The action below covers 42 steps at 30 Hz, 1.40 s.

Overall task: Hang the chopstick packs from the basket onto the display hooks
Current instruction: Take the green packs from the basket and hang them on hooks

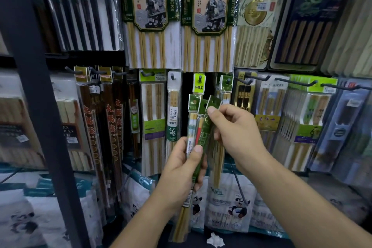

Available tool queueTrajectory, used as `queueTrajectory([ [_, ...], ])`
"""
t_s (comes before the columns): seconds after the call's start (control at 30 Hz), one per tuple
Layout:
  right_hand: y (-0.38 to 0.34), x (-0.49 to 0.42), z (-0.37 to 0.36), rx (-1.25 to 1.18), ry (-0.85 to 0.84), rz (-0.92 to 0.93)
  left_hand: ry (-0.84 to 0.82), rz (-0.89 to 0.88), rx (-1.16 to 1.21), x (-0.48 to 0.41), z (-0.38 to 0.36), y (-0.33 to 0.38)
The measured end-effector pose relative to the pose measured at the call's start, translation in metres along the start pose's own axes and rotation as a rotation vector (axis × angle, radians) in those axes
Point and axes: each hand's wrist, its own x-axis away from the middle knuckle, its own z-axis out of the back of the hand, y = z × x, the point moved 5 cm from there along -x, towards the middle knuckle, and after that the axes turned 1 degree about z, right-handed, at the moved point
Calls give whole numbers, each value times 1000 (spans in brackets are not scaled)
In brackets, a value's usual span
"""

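Three narrow chopstick packs (194, 127) stood fanned out in the person's two hands, held up in front of the lower row of the display. The left hand (181, 167) gripped the bundle round its middle, with the thumb across the front, the fingers curled behind, and the pale bamboo ends sticking out below the wrist. The right hand (239, 129) pinched the rightmost pack, a dark green pack (205, 129), just under its header card. Its thumb lay on the front and its other fingers were curled behind.

The three green header cards reached up to just below a display hook (200, 78) but stayed apart from it. That hook carried a pack with a yellow-green tag. A second hook (227, 81), just to the right, held another green-headed pack.

Above them, two large hot-pot chopstick packs (149, 16) hung side by side. A dark metal upright (30, 96) crossed the left of the view. Panda-printed bags (227, 203) stood on the shelf below, and a crumpled white paper (215, 239) lay near the bottom edge.
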Motion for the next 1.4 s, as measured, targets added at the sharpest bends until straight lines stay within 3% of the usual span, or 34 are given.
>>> queueTrajectory([
  [0.17, 6, -1, 6, -139, 32, -106, 43, 24, 53, 2, 0, 1],
  [0.3, 8, 1, 1, -232, -34, -171, 64, -9, 36, 1, -2, 3],
  [0.67, -26, -29, 25, 104, 177, 81, 173, -60, -16, -3, 8, 2],
  [0.93, -21, -43, 26, 83, 248, 27, 153, -59, -24, -2, 8, 1],
  [1.4, -28, -38, 23, -3, 219, -32, 139, -51, -52, -2, 9, 2],
])
